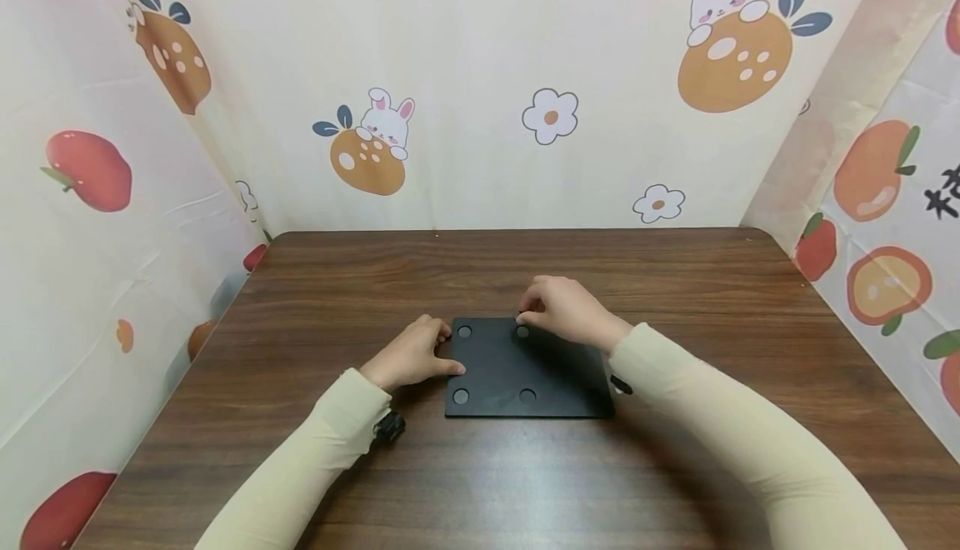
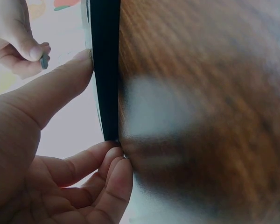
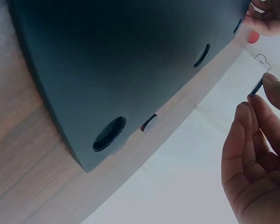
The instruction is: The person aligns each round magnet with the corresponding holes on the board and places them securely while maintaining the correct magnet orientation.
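the thin matt-black rectangular plate lies flat on a brown wood-grain table, its face smooth and its edge straight. four small round recesses show on it in the head view — three look greyish inside, the near one to the right is as dark as the plate.

the left hand grips the plate by its left side: the thumb rests on the top face, and the other fingers curl against the edge, their tips bunched at a corner. the right hand pinches a small dark coin-shaped disc between thumb and fingertips, held on its edge above the plate's far side, near the far recess to the right. the disc looks thin, with a narrow rim.

the right hand and its cream long sleeve stand in the way of the plate's far right part, and a shadow darkens the face there. in the right wrist view a dark-edged round shape sits just past the plate's edge; i cannot tell what it is.

a black wrist device shows beneath the left cuff. behind the table hangs a cream curtain with rabbits, oranges and flowers; fruit-printed white cloths flank it, softly creased. the tabletop is glossy, with a pale reflection near the front.
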The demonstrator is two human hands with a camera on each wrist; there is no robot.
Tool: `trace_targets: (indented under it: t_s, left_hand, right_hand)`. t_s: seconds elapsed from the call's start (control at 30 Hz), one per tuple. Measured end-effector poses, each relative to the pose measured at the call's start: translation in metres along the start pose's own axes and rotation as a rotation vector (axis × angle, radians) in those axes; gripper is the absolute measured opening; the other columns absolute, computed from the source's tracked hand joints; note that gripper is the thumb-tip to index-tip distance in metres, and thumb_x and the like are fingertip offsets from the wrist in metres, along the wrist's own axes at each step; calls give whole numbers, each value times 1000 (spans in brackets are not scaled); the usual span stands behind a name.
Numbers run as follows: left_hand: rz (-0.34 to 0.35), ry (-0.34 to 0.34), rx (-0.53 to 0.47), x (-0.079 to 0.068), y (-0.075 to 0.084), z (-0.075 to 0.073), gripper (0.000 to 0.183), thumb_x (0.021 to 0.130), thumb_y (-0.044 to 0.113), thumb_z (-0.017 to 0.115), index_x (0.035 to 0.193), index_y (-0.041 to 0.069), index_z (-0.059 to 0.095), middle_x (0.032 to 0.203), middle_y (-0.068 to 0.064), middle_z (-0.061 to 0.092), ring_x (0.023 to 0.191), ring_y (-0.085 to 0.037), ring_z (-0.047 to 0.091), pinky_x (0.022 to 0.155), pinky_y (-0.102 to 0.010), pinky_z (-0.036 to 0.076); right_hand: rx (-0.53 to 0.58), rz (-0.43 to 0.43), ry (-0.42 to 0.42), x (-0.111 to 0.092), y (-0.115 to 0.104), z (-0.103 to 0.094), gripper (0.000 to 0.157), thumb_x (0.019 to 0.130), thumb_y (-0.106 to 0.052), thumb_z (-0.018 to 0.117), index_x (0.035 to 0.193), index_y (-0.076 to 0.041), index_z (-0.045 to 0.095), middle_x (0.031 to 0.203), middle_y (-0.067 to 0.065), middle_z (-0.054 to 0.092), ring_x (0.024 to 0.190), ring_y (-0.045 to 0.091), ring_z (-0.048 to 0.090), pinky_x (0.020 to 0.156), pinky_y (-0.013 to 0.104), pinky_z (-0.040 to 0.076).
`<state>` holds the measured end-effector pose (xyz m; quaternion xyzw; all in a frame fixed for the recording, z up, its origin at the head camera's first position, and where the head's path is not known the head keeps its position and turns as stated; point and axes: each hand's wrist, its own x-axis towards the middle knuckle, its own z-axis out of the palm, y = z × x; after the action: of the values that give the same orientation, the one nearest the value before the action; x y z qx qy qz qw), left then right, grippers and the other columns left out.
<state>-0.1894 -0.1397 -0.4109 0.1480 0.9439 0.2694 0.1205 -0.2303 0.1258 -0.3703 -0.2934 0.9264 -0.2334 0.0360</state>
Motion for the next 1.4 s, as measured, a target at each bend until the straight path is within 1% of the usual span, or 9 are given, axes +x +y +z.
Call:
trace_targets:
  t_s: [0.43,0.77,1.07,1.4]
  left_hand:
    - [-1,-5,3,-1,-1,-1,61,78,34,84,123,-1,61,118,-12,58,104,-22,56,93,-40,50]
    - [-4,-1,0,-1,-1,0,61,78,34,83,123,0,61,118,-12,58,103,-21,56,93,-39,49]
    - [-4,-7,4,-1,-1,-1,62,78,34,83,124,0,60,118,-12,58,103,-22,55,93,-40,49]
    - [5,-7,5,0,-1,0,62,78,35,83,123,-1,61,117,-12,58,103,-21,55,93,-40,49]
  right_hand:
    - [17,-29,21,-18,-3,7,9,87,-26,75,91,-17,75,89,-5,63,71,5,58,64,24,50]
    - [50,-59,-8,-34,-4,14,9,87,-25,75,93,-17,74,91,-7,62,72,1,57,64,20,49]
    - [65,-93,-43,-45,-6,20,11,88,-26,74,95,-18,74,90,-10,61,73,-2,57,65,18,50]
    - [53,-132,-83,-54,-7,29,6,86,-24,76,90,-21,73,87,-12,59,73,-3,56,64,18,49]
